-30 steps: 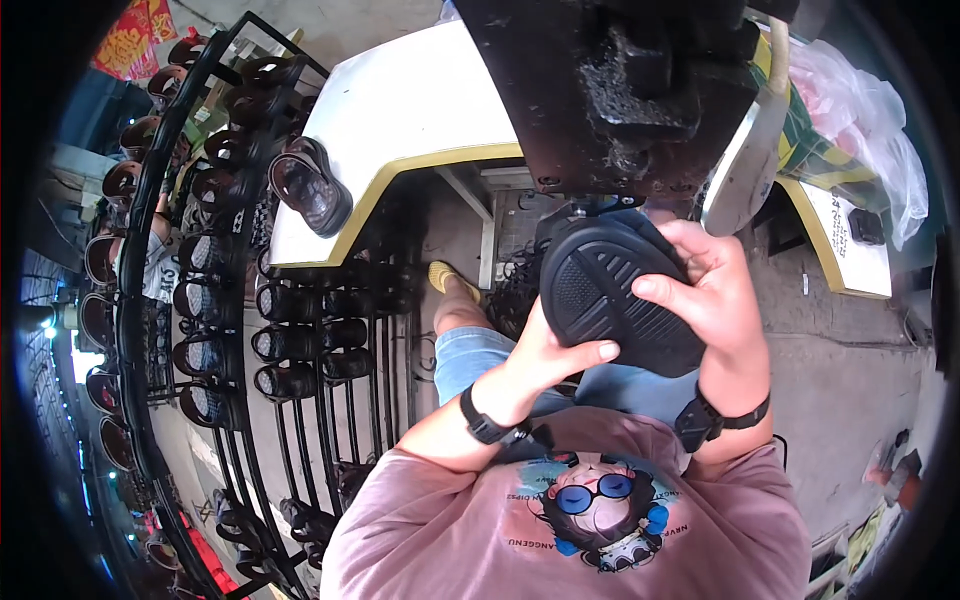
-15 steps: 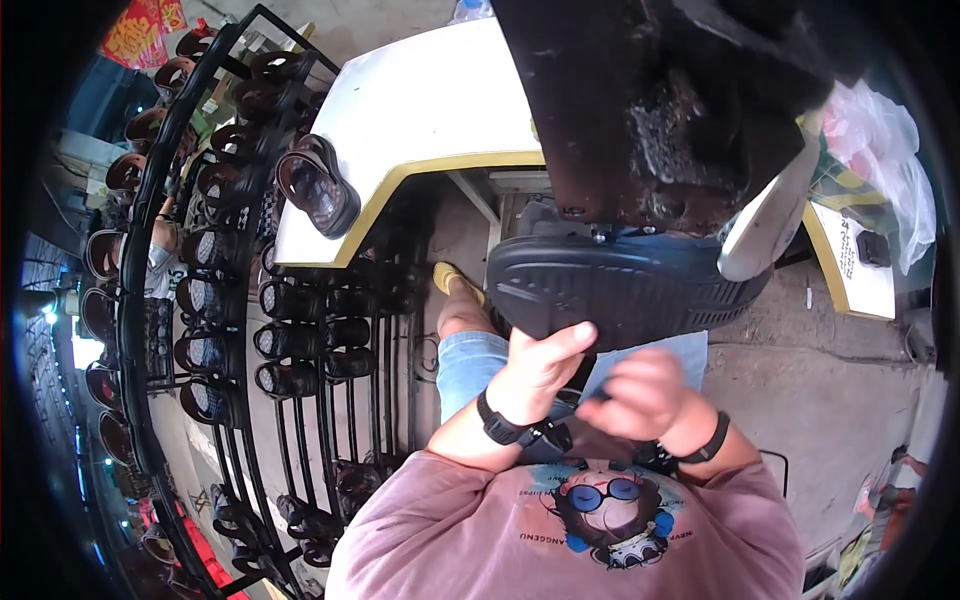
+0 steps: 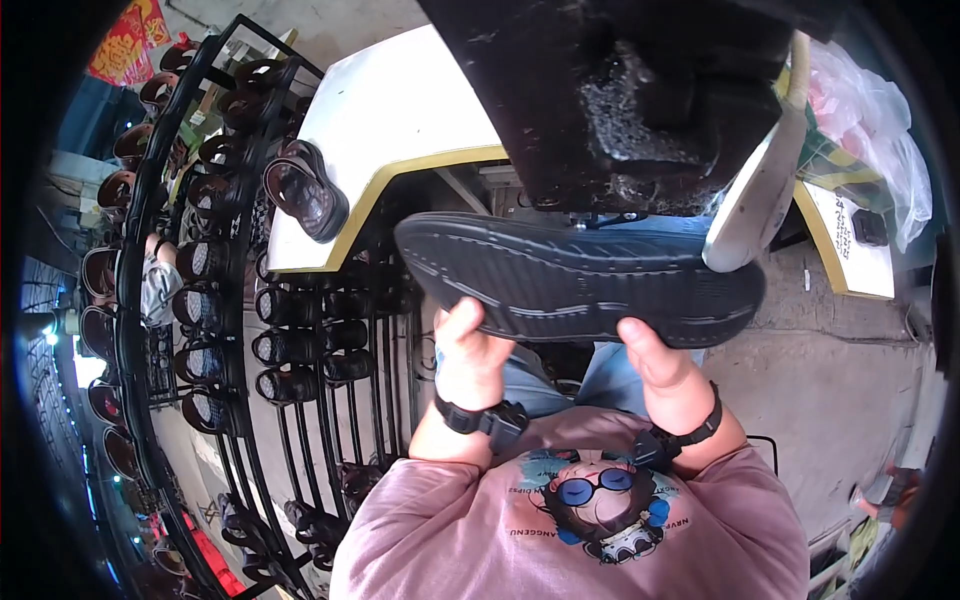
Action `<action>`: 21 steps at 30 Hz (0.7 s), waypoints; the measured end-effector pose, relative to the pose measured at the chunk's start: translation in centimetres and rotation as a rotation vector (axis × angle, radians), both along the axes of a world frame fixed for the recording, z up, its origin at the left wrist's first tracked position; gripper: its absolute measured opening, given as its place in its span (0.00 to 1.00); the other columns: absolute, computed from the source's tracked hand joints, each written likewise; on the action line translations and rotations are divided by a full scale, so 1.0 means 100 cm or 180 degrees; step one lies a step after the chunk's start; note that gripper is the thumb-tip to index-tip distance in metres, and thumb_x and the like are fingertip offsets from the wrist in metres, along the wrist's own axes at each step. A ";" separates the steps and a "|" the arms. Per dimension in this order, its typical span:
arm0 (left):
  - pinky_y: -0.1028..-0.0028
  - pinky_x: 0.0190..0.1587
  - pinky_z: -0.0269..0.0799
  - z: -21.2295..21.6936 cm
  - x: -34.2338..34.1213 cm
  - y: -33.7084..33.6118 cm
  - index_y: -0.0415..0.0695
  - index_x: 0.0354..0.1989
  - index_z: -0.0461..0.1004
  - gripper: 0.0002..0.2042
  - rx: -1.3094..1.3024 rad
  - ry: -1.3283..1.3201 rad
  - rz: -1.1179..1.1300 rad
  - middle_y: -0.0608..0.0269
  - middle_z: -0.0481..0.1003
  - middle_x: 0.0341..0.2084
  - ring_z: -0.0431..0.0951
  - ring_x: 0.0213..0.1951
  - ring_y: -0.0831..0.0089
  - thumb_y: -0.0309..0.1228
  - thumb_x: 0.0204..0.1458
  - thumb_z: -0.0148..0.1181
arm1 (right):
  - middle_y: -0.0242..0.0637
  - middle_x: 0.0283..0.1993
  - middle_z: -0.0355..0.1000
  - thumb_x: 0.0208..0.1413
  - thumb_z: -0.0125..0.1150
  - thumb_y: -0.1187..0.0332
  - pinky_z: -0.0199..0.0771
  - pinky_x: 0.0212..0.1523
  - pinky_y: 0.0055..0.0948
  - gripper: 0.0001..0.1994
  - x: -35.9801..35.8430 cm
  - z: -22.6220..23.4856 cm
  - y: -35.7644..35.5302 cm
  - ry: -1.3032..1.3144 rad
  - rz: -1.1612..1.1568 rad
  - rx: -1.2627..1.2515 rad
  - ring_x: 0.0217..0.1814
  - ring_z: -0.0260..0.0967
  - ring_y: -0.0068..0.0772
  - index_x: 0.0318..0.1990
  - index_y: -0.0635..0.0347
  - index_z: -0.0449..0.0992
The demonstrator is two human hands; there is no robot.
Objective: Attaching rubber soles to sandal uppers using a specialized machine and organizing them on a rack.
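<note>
The bare right hand (image 3: 665, 365), curled away from it half a second ago, has closed on the long black groove-soled shoe (image 3: 570, 278), itself shifted leftward; with the bare left hand (image 3: 468, 355), it pinches the near edge, thumbs on the sole, near the bulky dark metal machine head (image 3: 640, 110)

Left fingers (image 3: 463, 317) and right fingers (image 3: 640, 337) hold a black shoe (image 3: 585, 285), sole showing, near a dark machine (image 3: 635, 100) at one o'clock; at ten, a sandal (image 3: 320, 208) lies on the white bench (image 3: 410, 100); at nine, a shoe rack (image 3: 130, 300).
</note>
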State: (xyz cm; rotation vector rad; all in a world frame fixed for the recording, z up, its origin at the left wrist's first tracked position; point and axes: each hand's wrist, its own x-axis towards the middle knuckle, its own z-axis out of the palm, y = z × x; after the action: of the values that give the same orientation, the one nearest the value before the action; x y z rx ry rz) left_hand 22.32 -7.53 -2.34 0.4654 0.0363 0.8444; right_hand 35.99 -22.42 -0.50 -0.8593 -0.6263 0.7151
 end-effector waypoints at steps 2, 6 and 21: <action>0.54 0.61 0.66 0.020 -0.009 0.025 0.39 0.65 0.58 0.36 0.0251 0.0093 -0.0139 0.49 0.71 0.56 0.72 0.57 0.55 0.35 0.49 0.67 | 0.36 0.51 0.74 0.50 0.65 0.76 0.68 0.56 0.31 0.20 -0.011 0.004 0.013 0.0096 -0.0068 0.0198 0.52 0.70 0.31 0.53 0.65 0.73; 0.62 0.55 0.69 0.087 -0.016 0.058 0.38 0.55 0.65 0.23 0.1248 0.2735 0.1975 0.50 0.71 0.49 0.74 0.47 0.60 0.34 0.55 0.63 | 0.35 0.47 0.76 0.51 0.65 0.77 0.70 0.52 0.29 0.16 -0.021 0.009 0.030 0.0048 0.0211 -0.0023 0.49 0.72 0.30 0.49 0.64 0.77; 0.78 0.47 0.72 0.073 0.023 -0.026 0.38 0.44 0.70 0.15 0.1621 0.1744 0.0260 0.62 0.78 0.37 0.77 0.40 0.78 0.25 0.51 0.68 | 0.39 0.45 0.67 0.42 0.77 0.61 0.71 0.47 0.36 0.34 -0.007 0.009 0.013 -0.1911 -0.1073 -0.0761 0.44 0.67 0.39 0.56 0.63 0.68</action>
State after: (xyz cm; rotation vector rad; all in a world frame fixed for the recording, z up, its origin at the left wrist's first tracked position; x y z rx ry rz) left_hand 24.66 -10.12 4.94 1.1733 0.3525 0.7817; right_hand 35.32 -21.14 0.43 -1.3838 -0.9083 0.2162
